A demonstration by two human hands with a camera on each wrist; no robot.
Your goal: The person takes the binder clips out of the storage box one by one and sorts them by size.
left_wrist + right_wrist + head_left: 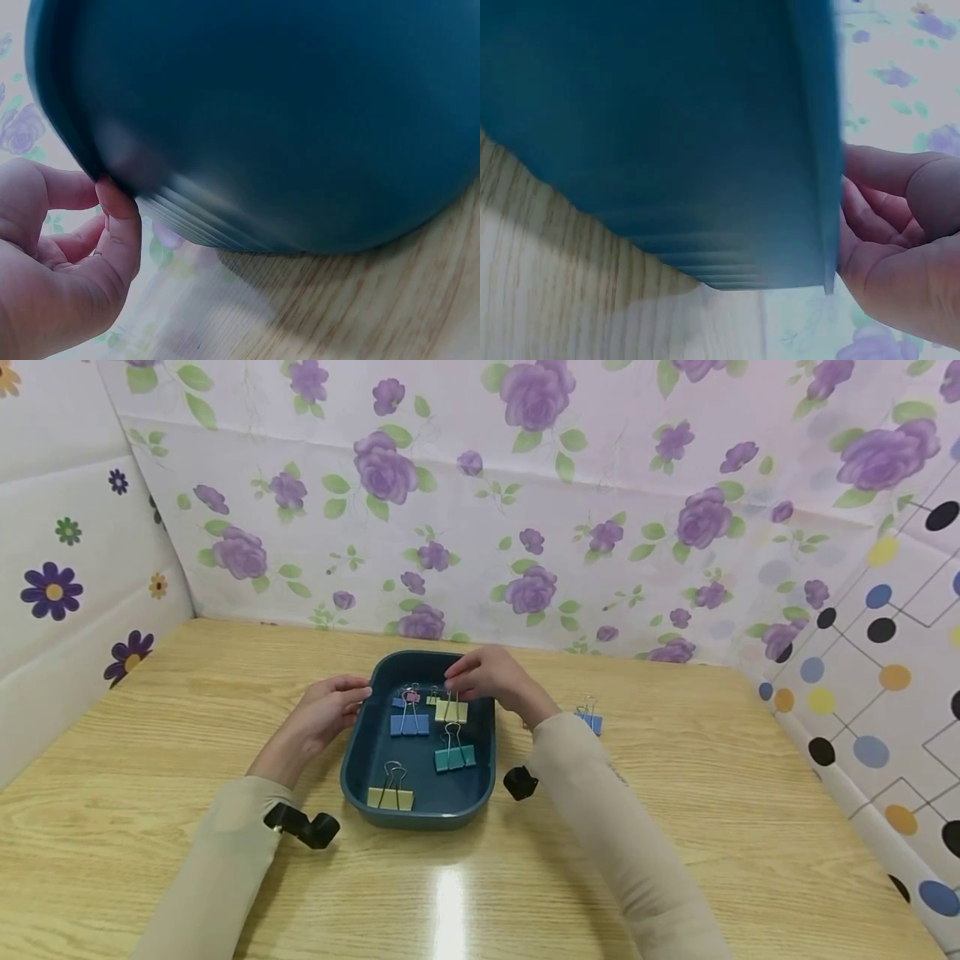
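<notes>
A dark blue plastic tray (429, 781) stands on the table with several binder clips in it. My left hand (321, 717) pinches the tray's left rim between thumb and fingers, as the left wrist view also shows. Reaching over the right rim, my right hand (491, 681) pinches the wire handles of a pale yellow binder clip (452, 712). In the right wrist view, the tray wall hides its fingertips. Around that clip are a blue binder clip (409, 725), a teal binder clip (454, 758) and small clips at the back. Another yellow binder clip (390, 799) sits near the front.
Right of the tray, a blue binder clip (592, 723) lies on the wooden table (712, 802), partly behind the right forearm. Floral cloth (465, 527) hangs at the back, with patterned cloth on both sides. Black wrist cameras (322, 831) jut out from both sleeves.
</notes>
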